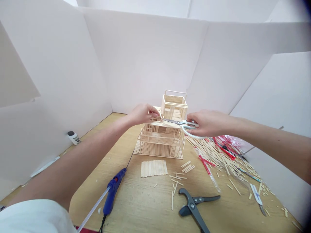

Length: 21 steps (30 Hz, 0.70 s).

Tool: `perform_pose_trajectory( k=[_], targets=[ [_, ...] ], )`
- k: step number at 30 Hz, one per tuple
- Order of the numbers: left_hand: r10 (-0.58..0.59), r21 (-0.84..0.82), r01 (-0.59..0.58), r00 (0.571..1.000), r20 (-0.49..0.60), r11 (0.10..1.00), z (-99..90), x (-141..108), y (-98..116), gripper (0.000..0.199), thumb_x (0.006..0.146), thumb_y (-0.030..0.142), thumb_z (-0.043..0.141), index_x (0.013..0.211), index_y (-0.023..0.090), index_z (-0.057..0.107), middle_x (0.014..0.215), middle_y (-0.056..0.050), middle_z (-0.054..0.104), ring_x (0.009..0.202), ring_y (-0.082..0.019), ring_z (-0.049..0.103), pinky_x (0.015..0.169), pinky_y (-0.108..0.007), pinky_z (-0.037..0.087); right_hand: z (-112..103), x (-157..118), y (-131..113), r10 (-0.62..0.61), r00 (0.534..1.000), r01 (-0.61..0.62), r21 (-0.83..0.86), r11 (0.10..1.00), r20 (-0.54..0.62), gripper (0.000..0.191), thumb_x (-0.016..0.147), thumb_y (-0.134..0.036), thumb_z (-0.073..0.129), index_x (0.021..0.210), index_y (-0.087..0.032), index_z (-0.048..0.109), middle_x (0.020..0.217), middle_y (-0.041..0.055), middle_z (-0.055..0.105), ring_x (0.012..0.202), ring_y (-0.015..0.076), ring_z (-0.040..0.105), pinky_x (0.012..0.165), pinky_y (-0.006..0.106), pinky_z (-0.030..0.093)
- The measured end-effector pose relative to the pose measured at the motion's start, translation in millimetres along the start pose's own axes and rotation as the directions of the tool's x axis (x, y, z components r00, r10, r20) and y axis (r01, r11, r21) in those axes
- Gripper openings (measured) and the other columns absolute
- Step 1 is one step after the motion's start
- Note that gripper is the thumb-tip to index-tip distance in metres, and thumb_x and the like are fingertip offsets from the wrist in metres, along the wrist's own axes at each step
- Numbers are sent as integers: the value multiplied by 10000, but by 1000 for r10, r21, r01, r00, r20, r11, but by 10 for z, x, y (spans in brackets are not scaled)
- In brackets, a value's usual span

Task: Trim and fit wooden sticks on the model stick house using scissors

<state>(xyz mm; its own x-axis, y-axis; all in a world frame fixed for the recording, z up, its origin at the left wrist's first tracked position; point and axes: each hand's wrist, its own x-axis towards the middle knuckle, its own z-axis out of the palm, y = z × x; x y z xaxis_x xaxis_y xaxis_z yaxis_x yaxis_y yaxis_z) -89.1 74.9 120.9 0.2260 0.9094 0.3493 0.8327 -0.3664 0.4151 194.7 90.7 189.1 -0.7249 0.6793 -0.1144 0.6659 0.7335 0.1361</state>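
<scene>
A model house built of thin wooden sticks point(161, 137) stands at the table's middle, with several levels and railings. My left hand point(144, 114) is pinched at the left of its upper level, on a thin wooden stick by the small railing there; the fingers partly hide it. My right hand point(209, 123) grips the scissors point(190, 127) by their white handles. Their blades point left, and the tips are beside the railing, close to my left fingertips. Whether the tips touch a stick I cannot tell.
In front of the house lie a flat stick panel point(154, 168), short cut sticks point(178, 176), a blue glue gun point(114, 191) and a grey cutter point(193, 207). Loose sticks point(228, 161) and a craft knife point(257, 199) lie right. A white bottle point(74, 137) stands left. White panels point(150, 61) surround the table.
</scene>
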Motion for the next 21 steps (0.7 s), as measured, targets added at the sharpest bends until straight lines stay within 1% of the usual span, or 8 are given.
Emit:
perform_pose_trajectory(
  k=[2,3,5,7,9,11,16,21],
  targets=[
    [72,54,-68,994,-81,996,23,28,10,229,877,213,619,1035,232,784,938,-26,776,843,-164,651,778,-283,449,2,4,-41,2,1000,-2,1,1000,0,307,849,-521,522,824,-223,589,730,35,671,574,153,515,528,295,286],
    [113,92,-104,989,-97,990,38,46,18,248,875,192,617,1057,235,781,946,-31,777,845,-166,655,789,-287,455,3,4,-58,3,1000,-3,6,1000,6,313,851,-526,518,811,-223,585,717,33,667,565,151,512,524,295,286],
    [175,163,-159,981,-86,974,70,87,34,243,873,178,625,1041,241,789,921,-36,773,810,-164,659,786,-291,462,5,1,-83,12,1000,-12,15,1000,22,316,853,-529,516,803,-225,582,703,31,664,555,150,510,517,295,287],
    [204,232,-187,978,-50,955,98,128,42,204,863,177,648,971,250,805,889,-31,770,786,-164,664,805,-303,462,14,-3,-102,21,999,-21,15,1000,30,311,852,-528,519,817,-225,584,715,34,668,561,153,514,513,295,290],
    [215,281,-198,976,-32,939,114,161,39,178,847,173,670,915,261,810,869,-19,772,792,-167,672,841,-319,453,37,2,-121,23,999,-23,5,1000,22,309,849,-527,523,835,-224,586,749,42,678,580,159,521,515,296,293],
    [219,306,-200,975,-31,931,118,181,28,173,838,170,680,899,270,809,857,-6,776,810,-171,680,864,-330,443,73,22,-139,23,1000,-23,-9,1000,-4,308,846,-522,523,847,-221,589,784,54,686,604,166,527,521,298,295],
    [204,327,-187,979,-18,926,93,197,8,158,820,172,706,883,274,809,813,16,781,773,-159,679,841,-319,439,146,94,-168,12,999,-13,-16,1000,-42,318,855,-523,515,833,-215,591,787,64,685,609,170,523,529,303,303],
    [223,349,-216,975,18,912,50,249,6,177,816,163,694,864,286,812,822,23,792,782,-162,686,883,-332,430,143,103,-191,14,998,-18,-54,998,-59,331,870,-535,502,851,-214,582,811,68,688,630,176,536,534,305,311]
  ],
)
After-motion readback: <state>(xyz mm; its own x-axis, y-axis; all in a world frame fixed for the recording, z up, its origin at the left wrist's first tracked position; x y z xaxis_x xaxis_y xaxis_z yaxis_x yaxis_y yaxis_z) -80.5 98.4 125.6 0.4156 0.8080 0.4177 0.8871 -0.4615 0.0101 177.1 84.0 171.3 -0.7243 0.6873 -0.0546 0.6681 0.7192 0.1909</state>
